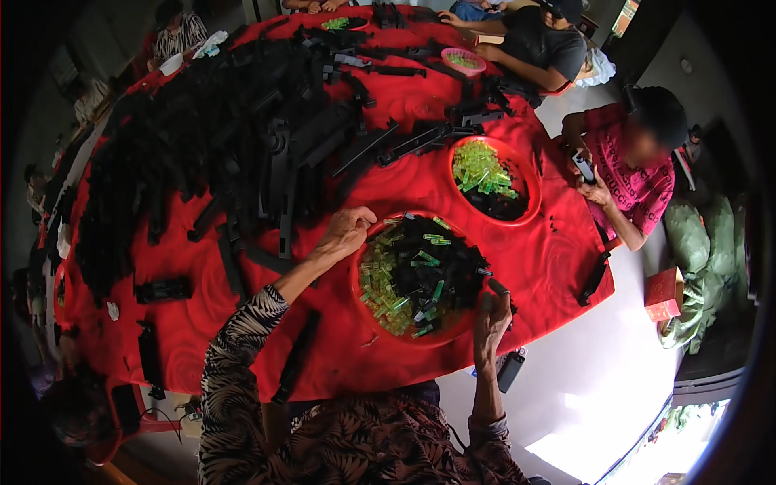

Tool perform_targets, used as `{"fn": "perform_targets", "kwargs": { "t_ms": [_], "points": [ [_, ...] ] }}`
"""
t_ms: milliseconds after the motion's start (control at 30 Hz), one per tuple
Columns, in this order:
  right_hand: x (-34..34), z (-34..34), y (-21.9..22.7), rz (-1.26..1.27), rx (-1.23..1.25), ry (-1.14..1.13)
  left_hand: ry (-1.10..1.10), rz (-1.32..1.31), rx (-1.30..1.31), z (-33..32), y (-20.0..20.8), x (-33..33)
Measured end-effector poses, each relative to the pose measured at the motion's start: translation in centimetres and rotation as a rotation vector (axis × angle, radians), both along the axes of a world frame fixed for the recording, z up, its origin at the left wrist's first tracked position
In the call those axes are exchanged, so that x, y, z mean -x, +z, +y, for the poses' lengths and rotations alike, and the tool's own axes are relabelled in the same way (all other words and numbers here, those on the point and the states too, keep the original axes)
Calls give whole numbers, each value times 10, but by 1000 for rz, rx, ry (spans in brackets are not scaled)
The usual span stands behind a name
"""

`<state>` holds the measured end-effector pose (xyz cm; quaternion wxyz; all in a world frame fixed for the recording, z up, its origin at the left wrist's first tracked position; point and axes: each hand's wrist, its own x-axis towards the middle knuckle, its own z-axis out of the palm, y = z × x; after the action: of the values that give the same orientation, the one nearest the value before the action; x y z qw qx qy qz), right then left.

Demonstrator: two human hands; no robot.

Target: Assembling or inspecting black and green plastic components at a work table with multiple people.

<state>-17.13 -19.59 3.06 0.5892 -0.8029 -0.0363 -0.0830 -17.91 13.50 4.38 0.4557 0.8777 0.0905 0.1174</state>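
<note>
A red bowl point(360, 322) in front of me holds small see-through yellow-green tubes point(386, 303) on its left side and small black pieces point(453, 283) on its right. My left hand point(347, 230) is at the bowl's upper left rim, its fingers curled closed; what they hold, if anything, is hidden. At the bowl's right rim is my right hand point(491, 319), its thumb and fingers closed on a small black piece point(499, 286). Several green tubes lie on top of the black pieces.
A large heap of long black plastic parts point(218, 121) covers the left and far side of the red-covered table point(558, 279). A second red bowl point(535, 198) of tubes and black pieces stands beyond mine. Co-workers sit around; one in a pink shirt point(626, 166) holds a part.
</note>
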Motion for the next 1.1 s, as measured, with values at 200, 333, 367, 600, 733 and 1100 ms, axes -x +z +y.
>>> {"fn": "perform_targets", "kwargs": {
  "t_ms": [200, 333, 367, 600, 733, 1100],
  "points": [
    [-4, 7, 18, 21, 82, -6, 66, -72, -62, 4, -9, -6],
    [-1, 2, 13, -1, 101, -50, 58, -66, -35, 11, -8, 8],
    [2, -3, 12, -33, 157, -63, 63, -44, 0, 11, -4, 13],
    [48, -32, -2, -162, 200, -65, -90, 25, -60, -9, 48, 102],
    [65, -31, -9, -199, 196, -20, -135, 139, -46, -33, 69, 143],
    [83, -23, 1, -69, 95, 37, -43, 276, 173, -112, 63, 233]
  ]
}}
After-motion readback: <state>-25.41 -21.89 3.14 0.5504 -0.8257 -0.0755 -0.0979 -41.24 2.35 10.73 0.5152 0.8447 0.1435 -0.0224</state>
